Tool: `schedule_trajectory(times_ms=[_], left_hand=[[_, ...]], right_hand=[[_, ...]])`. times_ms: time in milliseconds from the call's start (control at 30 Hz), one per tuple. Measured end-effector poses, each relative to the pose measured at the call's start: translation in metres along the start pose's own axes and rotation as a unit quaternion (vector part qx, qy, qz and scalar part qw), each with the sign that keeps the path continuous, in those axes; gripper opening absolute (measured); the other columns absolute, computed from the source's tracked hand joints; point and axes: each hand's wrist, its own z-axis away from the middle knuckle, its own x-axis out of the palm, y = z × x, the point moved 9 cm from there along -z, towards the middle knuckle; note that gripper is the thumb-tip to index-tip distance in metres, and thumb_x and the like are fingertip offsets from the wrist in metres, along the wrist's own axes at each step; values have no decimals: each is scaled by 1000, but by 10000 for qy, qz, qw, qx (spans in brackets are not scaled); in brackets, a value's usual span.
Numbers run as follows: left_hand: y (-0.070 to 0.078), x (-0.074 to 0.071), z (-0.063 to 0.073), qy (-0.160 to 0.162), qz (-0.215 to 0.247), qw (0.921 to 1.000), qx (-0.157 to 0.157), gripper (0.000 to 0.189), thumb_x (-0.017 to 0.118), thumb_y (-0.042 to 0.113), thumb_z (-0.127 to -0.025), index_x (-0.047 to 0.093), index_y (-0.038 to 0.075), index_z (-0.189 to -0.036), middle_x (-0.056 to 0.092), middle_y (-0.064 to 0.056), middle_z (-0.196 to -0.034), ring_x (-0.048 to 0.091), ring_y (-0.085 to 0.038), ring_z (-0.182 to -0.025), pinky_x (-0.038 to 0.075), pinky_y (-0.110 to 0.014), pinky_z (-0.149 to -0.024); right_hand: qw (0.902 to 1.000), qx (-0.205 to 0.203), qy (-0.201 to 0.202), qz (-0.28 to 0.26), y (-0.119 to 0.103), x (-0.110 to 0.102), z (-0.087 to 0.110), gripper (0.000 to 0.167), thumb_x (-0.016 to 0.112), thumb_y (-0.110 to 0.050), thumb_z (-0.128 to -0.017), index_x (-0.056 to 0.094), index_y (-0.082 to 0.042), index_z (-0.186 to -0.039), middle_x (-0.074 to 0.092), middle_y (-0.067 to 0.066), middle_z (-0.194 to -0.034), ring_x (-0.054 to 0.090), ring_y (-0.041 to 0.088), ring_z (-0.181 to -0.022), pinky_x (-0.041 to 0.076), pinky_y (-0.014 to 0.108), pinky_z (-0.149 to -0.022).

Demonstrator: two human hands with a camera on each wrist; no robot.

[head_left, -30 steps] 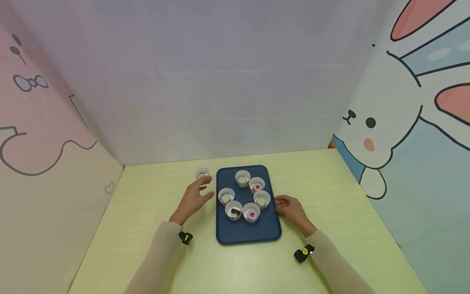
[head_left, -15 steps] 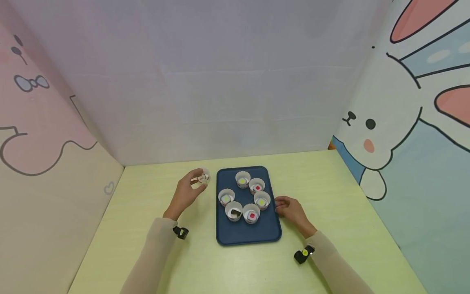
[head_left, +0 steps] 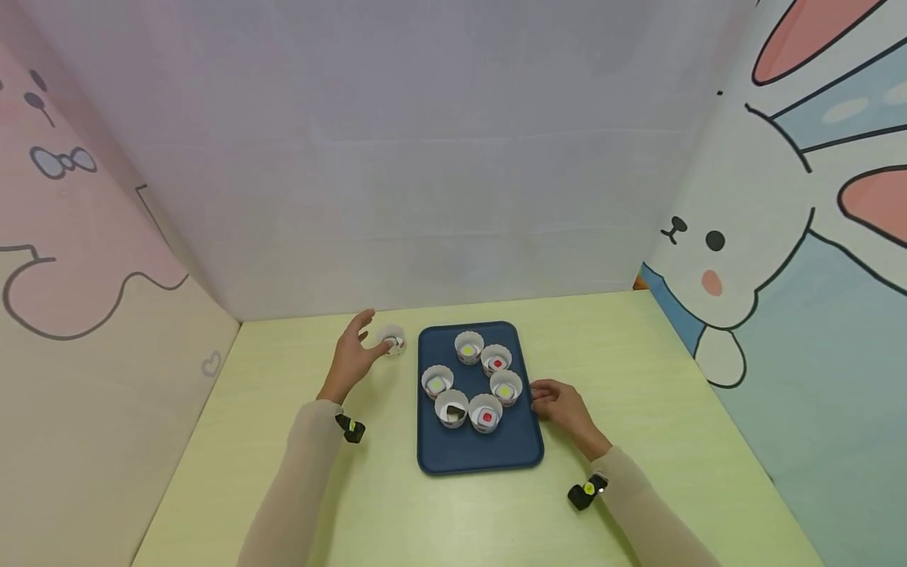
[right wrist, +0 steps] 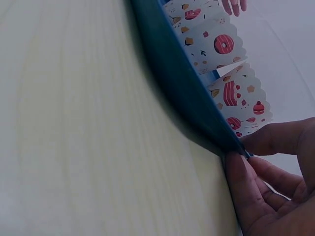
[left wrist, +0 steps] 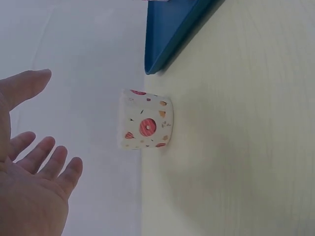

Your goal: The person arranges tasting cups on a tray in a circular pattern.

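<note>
A white paper baking cup (head_left: pixel 395 340) with donut and cake prints stands on the table left of the blue tray (head_left: pixel 482 457). My left hand (head_left: pixel 349 362) is beside it with the fingers spread; the left wrist view shows a gap between this hand (left wrist: pixel 37 167) and the cup (left wrist: pixel 147 120). On the tray's right side, my right hand (head_left: pixel 567 409) pinches the rim between thumb and fingers, seen closely in the right wrist view. Several similar cups (head_left: pixel 485 415) stand in a rough ring on the tray, holding small pieces with yellow-green, red or dark tops.
The pale yellow table (head_left: pixel 680 394) reaches back to a white cloth wall (head_left: pixel 425 157). A rabbit-print panel (head_left: pixel 751 236) stands at the right, and a pink and cream panel (head_left: pixel 85 236) at the left.
My left hand went left and back to the lone cup, had its fingers around it half a second ago, and has now spread them away from it. My right hand stays at the tray rim.
</note>
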Motion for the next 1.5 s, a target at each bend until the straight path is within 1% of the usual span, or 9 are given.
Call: schedule_trajectory(times_ms=[100,267,500,633,800,967,1100,1367,1500], left_hand=[[-14,3,-6,-78,148,9996,-219,81,72,22,-89,26,16,-156,29,-13,-160,28,-35,-148,32,-54,-115],[-35,9,-13,-97,217,9988,-429,89,74,23,-88,20,13,-157,26,-14,-161,23,-32,-150,27,-52,-118],[-61,23,-7,-120,319,9964,-771,91,74,24,-87,17,12,-157,24,-13,-162,21,-31,-151,25,-51,-119],[-71,29,-4,-105,276,9954,-908,93,74,24,-87,16,15,-158,23,-13,-162,23,-33,-150,27,-53,-118],[-75,31,-6,-107,245,9947,-995,95,75,22,-86,14,15,-158,23,-15,-162,25,-37,-148,30,-58,-114],[-79,34,-8,-173,275,9941,-1038,95,75,23,-85,14,12,-158,24,-17,-161,25,-38,-148,29,-58,-115],[-82,37,-7,-259,192,9932,-1117,94,75,23,-85,15,13,-157,26,-17,-159,26,-37,-147,30,-56,-115],[-78,36,-16,-185,-22,9960,-873,88,74,21,-86,21,10,-156,35,-21,-153,36,-42,-140,36,-57,-111],[-78,37,-17,-134,-65,9961,-870,80,73,19,-87,28,9,-153,41,-23,-149,43,-40,-136,39,-55,-108]], right_hand=[[9999,-30,71,66,-1,-1,-1,41,69,3,-77,66,4,-118,70,18,-100,64,9,-78,53,23,-68],[9999,-61,66,93,2,0,0,42,69,2,-77,66,4,-118,70,17,-99,65,10,-78,53,23,-67],[9999,0,43,134,14,4,8,42,70,2,-75,66,4,-116,70,15,-97,65,12,-79,52,24,-66],[10000,-4,39,55,17,6,11,41,70,3,-74,67,4,-115,70,15,-96,65,12,-78,52,25,-65],[10000,-5,92,19,16,6,10,41,70,4,-74,67,4,-115,70,15,-96,65,12,-77,52,23,-65],[9999,-15,120,2,13,4,8,41,69,4,-74,67,4,-115,70,16,-96,65,13,-77,52,24,-65],[9999,-3,108,-7,11,4,7,41,69,5,-74,67,4,-115,70,15,-96,65,11,-76,52,23,-65],[9999,-94,118,-78,4,1,3,42,69,5,-75,66,4,-116,70,16,-98,65,12,-78,53,25,-65],[9999,-87,111,-89,1,0,4,42,68,6,-75,66,4,-117,70,16,-99,65,12,-78,54,25,-66]])
